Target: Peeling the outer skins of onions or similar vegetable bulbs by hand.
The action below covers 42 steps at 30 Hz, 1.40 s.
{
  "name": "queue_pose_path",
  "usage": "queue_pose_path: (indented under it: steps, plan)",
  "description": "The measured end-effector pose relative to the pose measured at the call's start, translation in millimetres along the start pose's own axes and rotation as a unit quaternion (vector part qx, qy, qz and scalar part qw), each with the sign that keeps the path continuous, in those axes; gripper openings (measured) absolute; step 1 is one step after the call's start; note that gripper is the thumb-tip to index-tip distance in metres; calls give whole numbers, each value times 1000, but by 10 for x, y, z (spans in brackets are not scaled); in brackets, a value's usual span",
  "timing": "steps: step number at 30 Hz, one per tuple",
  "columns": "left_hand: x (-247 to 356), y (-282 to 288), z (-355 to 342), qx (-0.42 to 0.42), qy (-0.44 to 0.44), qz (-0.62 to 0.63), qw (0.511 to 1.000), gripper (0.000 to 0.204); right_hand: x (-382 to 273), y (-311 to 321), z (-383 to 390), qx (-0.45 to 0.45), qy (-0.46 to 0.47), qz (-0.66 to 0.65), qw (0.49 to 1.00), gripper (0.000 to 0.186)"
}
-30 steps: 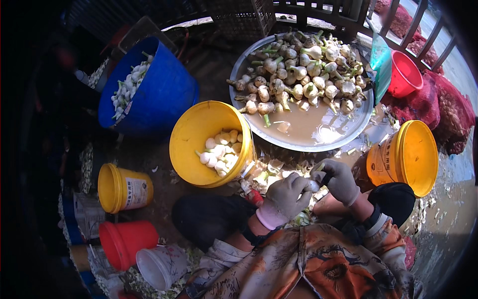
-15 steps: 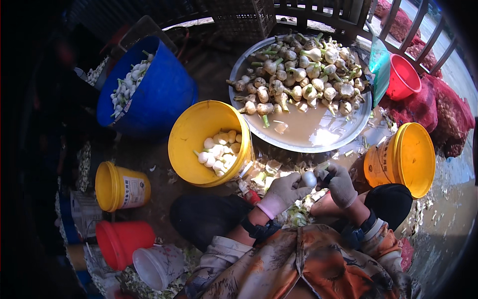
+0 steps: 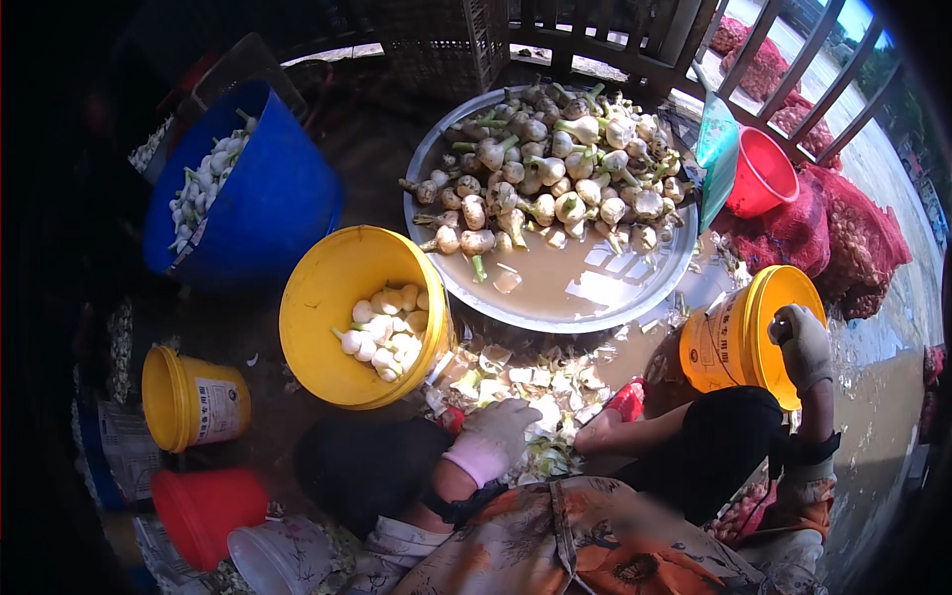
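Note:
My left hand (image 3: 499,433), in a pale work glove with a pink cuff, hovers over garlic peelings (image 3: 555,397). Its fingers curl together, and whatever may be in them is hidden. Out to the right, my gloved right hand (image 3: 805,349) is at the mouth of a tilted yellow bucket (image 3: 722,342). Those fingers are closed, with something small and dark showing at their tips. White peeled garlic bulbs (image 3: 382,332) lie in a larger yellow bucket (image 3: 315,278) left of centre. Beyond it, untrimmed garlic bulbs (image 3: 570,164) are heaped in a round metal basin (image 3: 555,322) with muddy water.
At far left a blue tub (image 3: 297,188) leans, holding white garlic. Nearer stand a small yellow bucket (image 3: 213,402), a red bucket (image 3: 208,511) and a whitish bucket (image 3: 283,555). Red mesh sacks (image 3: 858,238) and a red bowl (image 3: 764,174) sit by the railing (image 3: 635,64).
My hands have parted. The right one swung out to the tilted yellow bucket, while the left stayed over the peelings. The white bulb between them is no longer visible, and the view has shifted.

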<state>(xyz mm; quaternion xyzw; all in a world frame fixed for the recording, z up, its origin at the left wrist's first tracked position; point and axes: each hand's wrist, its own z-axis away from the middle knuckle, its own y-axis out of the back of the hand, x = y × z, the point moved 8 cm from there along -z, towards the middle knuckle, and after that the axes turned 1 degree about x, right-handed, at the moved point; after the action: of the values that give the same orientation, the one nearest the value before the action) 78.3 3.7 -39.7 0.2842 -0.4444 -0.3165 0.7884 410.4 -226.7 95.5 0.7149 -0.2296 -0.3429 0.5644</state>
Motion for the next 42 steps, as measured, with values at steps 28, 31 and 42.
queue_pose_path:
  steps: [28,31,42]
  plan:
    - [-108,241,-303,307,-43,504,806,69,-2081,-1473,258,-257,58,-496,827,41]
    - [71,489,-99,394,-16,297,870,72,-2429,-1417,212,-204,76,-398,891,30]
    - [10,387,42,151,-127,679,708,73,-2428,-1462,312,-369,26,-629,684,15]
